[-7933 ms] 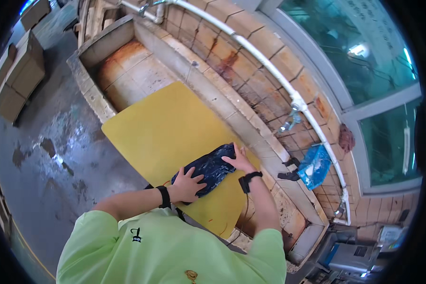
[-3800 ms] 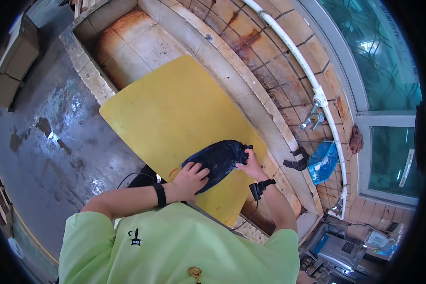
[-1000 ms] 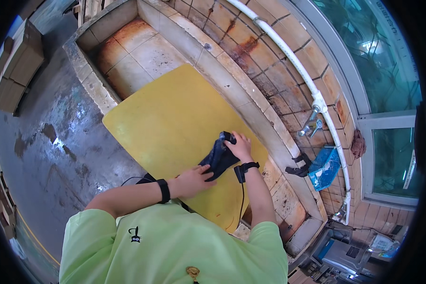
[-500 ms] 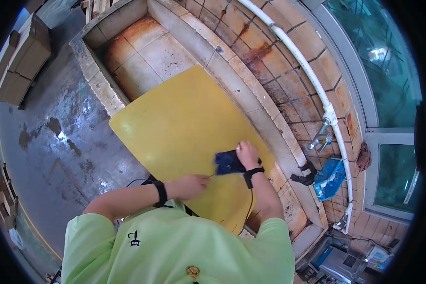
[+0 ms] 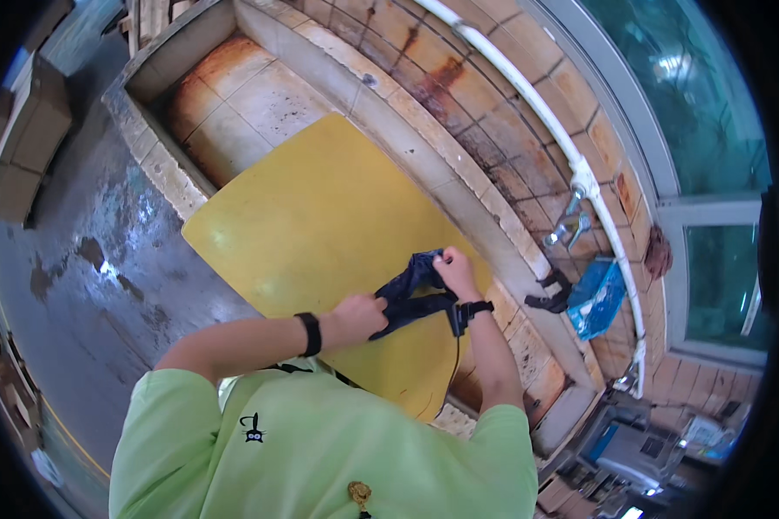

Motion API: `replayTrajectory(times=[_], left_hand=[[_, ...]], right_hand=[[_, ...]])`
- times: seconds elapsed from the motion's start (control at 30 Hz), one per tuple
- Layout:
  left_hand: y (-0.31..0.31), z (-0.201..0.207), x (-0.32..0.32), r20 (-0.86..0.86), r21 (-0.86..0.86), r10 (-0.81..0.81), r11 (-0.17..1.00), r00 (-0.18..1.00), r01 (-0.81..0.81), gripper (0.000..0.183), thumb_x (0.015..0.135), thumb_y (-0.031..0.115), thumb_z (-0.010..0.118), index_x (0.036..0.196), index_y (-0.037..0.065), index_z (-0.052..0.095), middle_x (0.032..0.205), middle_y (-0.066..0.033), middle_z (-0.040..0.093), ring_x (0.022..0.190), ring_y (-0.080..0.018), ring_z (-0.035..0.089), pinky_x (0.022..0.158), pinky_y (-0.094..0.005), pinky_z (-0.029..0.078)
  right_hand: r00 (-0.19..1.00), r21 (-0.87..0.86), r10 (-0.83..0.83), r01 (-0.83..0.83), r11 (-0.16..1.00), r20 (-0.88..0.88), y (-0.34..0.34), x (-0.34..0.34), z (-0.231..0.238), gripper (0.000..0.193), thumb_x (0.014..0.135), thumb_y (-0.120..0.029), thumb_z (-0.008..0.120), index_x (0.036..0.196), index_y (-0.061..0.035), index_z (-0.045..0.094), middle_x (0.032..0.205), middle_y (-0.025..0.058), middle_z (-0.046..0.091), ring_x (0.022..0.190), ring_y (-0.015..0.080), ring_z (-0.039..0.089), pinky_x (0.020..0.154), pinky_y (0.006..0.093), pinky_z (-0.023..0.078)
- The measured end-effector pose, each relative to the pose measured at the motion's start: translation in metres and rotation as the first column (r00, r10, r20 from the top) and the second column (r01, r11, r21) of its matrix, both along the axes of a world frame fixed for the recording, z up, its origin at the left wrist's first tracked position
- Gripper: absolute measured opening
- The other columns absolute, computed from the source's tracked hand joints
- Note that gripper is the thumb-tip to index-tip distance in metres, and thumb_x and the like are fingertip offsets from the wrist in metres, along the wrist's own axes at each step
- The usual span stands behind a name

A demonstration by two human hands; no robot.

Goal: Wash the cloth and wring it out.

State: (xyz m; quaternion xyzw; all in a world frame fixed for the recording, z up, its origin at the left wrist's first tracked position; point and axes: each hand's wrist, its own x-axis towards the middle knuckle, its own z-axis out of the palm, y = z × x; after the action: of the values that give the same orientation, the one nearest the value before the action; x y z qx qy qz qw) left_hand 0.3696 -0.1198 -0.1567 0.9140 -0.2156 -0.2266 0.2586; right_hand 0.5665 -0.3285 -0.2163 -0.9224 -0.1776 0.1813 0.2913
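Dark limp cloth (image 5: 411,290), smooth matt yellow board (image 5: 320,216), rough stained tiled basin (image 5: 242,86).

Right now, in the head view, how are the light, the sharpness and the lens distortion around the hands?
Head view: even daylight, no hard shadows; the left hand and right hand holding the dark blue crumpled cloth look reasonably sharp; the flat yellow board shows mild sheen; the white pipe bends from fisheye distortion; the wet grey floor glints.
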Motion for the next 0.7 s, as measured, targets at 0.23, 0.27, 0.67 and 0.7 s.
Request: replayTrajectory(times=[0.23,0.27,0.67,0.7], left_hand=[[-0.001,0.004,-0.041,0.175,0.011,-0.033,0.999,0.984,0.032,0.021,0.08,0.021,0.06,0.093,0.01,0.072,0.128,-0.0135,0.057,0.121,-0.0293,0.053,0.098,-0.0381,0.046],[-0.001,-0.004,-0.041,0.103,-0.005,-0.051,0.999,0.993,0.052,0.021,0.08,0.021,0.059,0.094,0.011,0.073,0.129,-0.0132,0.057,0.122,-0.0289,0.052,0.099,-0.038,0.046],[-0.005,-0.01,-0.043,0.089,-0.07,0.036,0.997,0.995,-0.029,0.021,0.076,0.015,0.06,0.092,0.011,0.073,0.13,-0.0086,0.057,0.123,-0.0263,0.052,0.099,-0.0353,0.046],[-0.003,-0.006,-0.042,0.072,-0.079,0.03,0.997,0.997,-0.025,0.021,0.075,0.014,0.06,0.091,0.011,0.073,0.13,-0.0085,0.057,0.124,-0.0262,0.052,0.099,-0.0352,0.046]], right_hand=[[0.911,0.102,0.398,-0.408,0.907,0.107,0.063,-0.113,0.04,0.011,0.077,-0.022,0.064,0.077,-0.0108,0.061,0.072,0.0126,0.064,0.069,0.0334,0.063,0.061,0.0442,0.05],[0.889,0.177,0.409,-0.445,0.878,0.206,0.065,-0.117,0.032,0.01,0.076,-0.022,0.063,0.077,-0.0117,0.062,0.072,0.0123,0.064,0.07,0.0328,0.063,0.06,0.0444,0.05],[0.752,0.049,0.579,-0.622,0.781,0.314,0.061,-0.105,0.024,0.012,0.071,-0.018,0.064,0.064,-0.0099,0.058,0.065,0.0114,0.059,0.064,0.0313,0.059,0.059,0.0444,0.047],[0.806,0.038,0.48,-0.523,0.851,0.345,0.051,-0.082,0.0,0.011,0.072,-0.018,0.064,0.066,-0.0102,0.06,0.065,0.0118,0.06,0.063,0.0327,0.059,0.059,0.0447,0.048]])
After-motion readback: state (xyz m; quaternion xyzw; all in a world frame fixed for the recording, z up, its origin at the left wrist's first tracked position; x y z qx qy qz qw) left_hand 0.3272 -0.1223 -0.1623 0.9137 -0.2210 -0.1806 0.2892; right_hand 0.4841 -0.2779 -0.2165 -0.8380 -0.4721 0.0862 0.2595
